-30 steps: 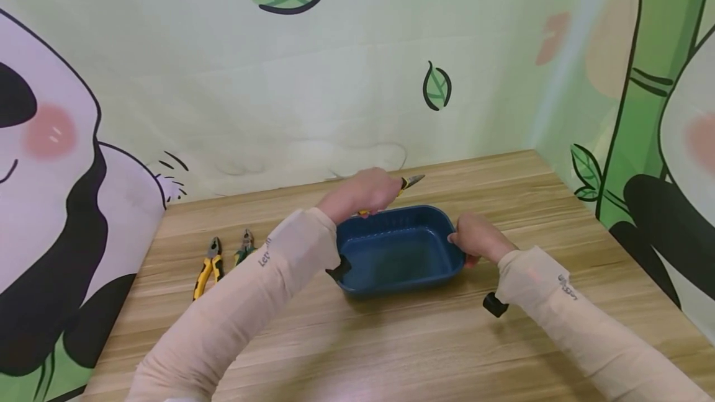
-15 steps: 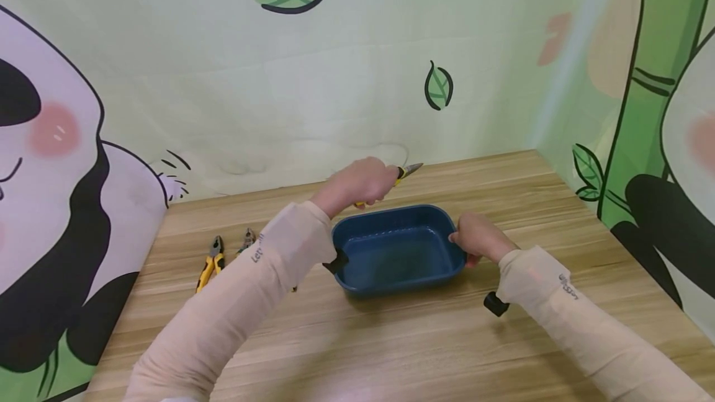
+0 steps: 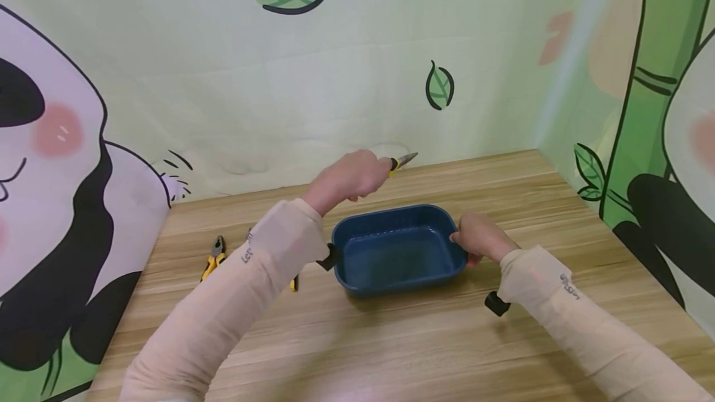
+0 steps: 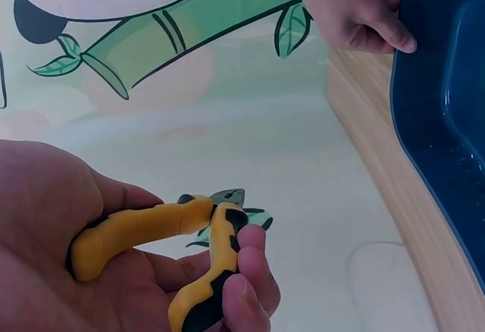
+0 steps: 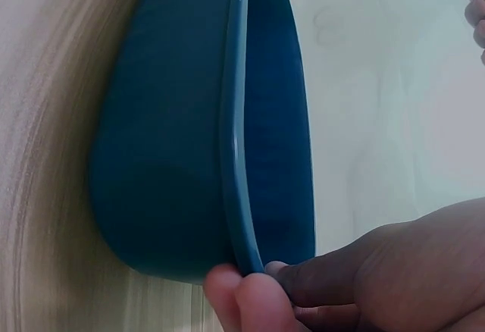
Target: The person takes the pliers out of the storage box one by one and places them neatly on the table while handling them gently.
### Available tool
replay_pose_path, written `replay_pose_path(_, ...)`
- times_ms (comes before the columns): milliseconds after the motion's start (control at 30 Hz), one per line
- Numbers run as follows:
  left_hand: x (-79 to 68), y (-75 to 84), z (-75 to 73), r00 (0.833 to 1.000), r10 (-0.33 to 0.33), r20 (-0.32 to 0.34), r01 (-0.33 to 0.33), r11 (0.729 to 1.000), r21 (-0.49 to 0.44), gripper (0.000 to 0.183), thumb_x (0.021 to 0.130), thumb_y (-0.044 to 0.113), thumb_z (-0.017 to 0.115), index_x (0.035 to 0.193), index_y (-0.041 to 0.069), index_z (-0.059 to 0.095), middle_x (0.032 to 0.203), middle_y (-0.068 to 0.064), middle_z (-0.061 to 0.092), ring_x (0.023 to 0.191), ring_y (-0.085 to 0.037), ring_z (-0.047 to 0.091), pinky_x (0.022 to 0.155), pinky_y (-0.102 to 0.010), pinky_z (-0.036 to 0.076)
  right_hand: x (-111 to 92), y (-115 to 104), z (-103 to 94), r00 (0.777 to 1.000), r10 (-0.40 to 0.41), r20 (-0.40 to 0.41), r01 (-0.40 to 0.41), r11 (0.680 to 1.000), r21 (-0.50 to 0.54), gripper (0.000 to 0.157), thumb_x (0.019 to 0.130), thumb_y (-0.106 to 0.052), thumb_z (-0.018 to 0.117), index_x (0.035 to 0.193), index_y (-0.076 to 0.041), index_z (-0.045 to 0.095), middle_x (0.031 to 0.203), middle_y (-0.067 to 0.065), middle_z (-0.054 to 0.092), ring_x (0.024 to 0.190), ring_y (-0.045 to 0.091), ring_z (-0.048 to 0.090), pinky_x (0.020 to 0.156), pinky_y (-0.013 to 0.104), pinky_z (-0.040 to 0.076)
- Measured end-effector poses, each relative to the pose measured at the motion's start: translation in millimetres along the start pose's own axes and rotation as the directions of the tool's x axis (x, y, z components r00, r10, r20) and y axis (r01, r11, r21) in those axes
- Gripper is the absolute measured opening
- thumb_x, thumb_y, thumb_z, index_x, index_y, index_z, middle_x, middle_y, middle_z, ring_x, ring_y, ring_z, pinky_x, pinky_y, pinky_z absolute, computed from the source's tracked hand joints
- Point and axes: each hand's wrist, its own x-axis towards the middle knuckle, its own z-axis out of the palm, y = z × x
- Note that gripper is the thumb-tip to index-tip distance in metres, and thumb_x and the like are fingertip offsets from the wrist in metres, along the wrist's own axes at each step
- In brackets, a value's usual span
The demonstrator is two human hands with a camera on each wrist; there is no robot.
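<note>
My left hand point(image 3: 353, 175) holds a pair of needle-nose pliers point(image 3: 403, 160) with yellow and black handles, raised beyond the far left part of a blue rectangular basin point(image 3: 396, 259). In the left wrist view the handles of the pliers point(image 4: 163, 226) are spread, one against the palm and the other under the curled fingers. My right hand point(image 3: 481, 239) pinches the basin's right end. Up close in the right wrist view, thumb and fingers grip the rim of the basin point(image 5: 235, 142) from both sides. Nothing lies inside the basin.
Another pair of yellow and black pliers point(image 3: 214, 257) lies on the wooden table point(image 3: 424, 346) at the left. A yellow handle end point(image 3: 293, 283) shows beside my left sleeve, which hides the rest. A panda-print cloth point(image 3: 357, 79) hangs behind and beside the table.
My left hand has risen and moved left, away from the basin, still holding the pliers. Its sleeve now covers more of the tools at the left. My right hand and the basin stay in place.
</note>
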Motion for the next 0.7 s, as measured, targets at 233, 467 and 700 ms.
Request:
replay_pose_path(233,-2.0,-4.2,0.7,0.999,-0.006,-0.049,0.009,0.998,0.061,0.049,0.111,0.035,0.026,0.071,0.013,0.045,0.063,0.0,0.039,0.054,-0.014,0.031,0.056,-0.032,0.031,1.7,1.3,-0.5,1.0,-0.005,0.007,0.005,1.0,-0.013,0.025,0.102,-0.004,0.059,0.079,0.006,0.063,0.056,0.011,0.065,0.048,0.018,0.069,0.06,0.029,0.059)
replay_pose_path(467,-5.6,-6.8,7.8,0.994,-0.034,-0.103,0.037,0.999,0.029,0.052,0.11,0.038,0.027,0.067,0.013,0.045,0.06,0.001,0.036,0.052,-0.015,0.03,0.051,-0.032,0.028,2.2,2.3,-0.5,1.0,-0.006,0.008,0.006,1.0,0.005,0.024,0.102,-0.003,0.059,0.08,0.007,0.063,0.058,0.012,0.065,0.048,0.018,0.069,0.055,0.027,0.057)
replay_pose_path(700,-11.5,-6.1,20.9,0.965,0.039,-0.258,-0.008,0.993,0.12,0.052,0.111,0.037,0.034,0.075,0.007,0.055,0.069,-0.006,0.045,0.054,-0.02,0.042,0.046,-0.031,0.033,0.6,1.2,-0.6,1.0,-0.003,0.007,0.003,1.0,0.009,0.025,0.102,-0.003,0.059,0.079,0.006,0.063,0.061,0.013,0.066,0.049,0.018,0.069,0.056,0.027,0.057)
